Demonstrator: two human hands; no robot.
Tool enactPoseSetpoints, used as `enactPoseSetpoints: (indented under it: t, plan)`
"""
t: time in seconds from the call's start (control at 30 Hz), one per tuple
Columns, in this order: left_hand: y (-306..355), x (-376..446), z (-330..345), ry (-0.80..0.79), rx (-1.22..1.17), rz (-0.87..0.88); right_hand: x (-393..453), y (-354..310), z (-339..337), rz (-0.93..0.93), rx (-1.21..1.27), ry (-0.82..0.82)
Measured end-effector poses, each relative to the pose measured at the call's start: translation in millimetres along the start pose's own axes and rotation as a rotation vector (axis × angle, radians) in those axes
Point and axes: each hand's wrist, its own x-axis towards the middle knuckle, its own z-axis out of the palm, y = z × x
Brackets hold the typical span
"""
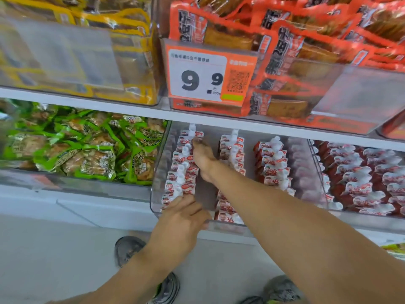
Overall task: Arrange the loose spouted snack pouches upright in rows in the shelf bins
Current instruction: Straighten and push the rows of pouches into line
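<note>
Low in the middle of the frame, a clear shelf bin holds spouted snack pouches standing upright in rows, red and white with white caps. The left row of pouches runs from the bin's front edge back toward the shelf above.

The left hand sits at the front end of that row, its fingers bent over the nearest pouch and lying close together; whether they pinch it or only press on it is hard to tell, since the back of the hand covers the contact. The right hand reaches deep into the bin along the right side of the same row, its fingers seemingly held together and touching a pouch near the back, though blur hides the grip.

To the right of centre, a second clear bin carries more rows of the same pouches. At centre left lies a bin of green packets. On the upper shelf, yellow packets fill the upper left and orange packets the upper right, with a price tag reading 9.9 between them. Two shoes show on the floor at the bottom.
</note>
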Motion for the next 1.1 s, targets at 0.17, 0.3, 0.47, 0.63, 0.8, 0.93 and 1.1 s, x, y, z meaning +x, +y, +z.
enactPoseSetpoints:
  t: [0.17, 0.3, 0.47, 0.63, 0.8, 0.93, 1.1]
  plan:
    - [4, -1, -3, 0.049, -0.007, 0.029, 4, -7, 1, 0.024, -0.075, -0.013]
    - [12, -11, -34, 0.25, -0.022, -0.184, -14, 11, 12, 0.043, -0.059, 0.024]
    - [3, -24, -53, 0.141, -0.163, -0.779, -22, 29, 12, 0.066, 0.131, -0.068]
    - [3, -24, -47, 0.145, -0.237, -0.836, -46, 46, 6, 0.156, 0.062, -0.26]
    - [6, -24, -47, 0.219, -0.302, -0.865, -59, 29, -5, 0.186, 0.024, -0.421]
    - [8, -23, -46, 0.199, -0.28, -0.854, -79, 22, -7, 0.19, -0.159, -0.469]
    - [18, -11, -74, -0.048, -0.07, -0.824, -125, 3, -58, -0.042, -0.301, -0.443]
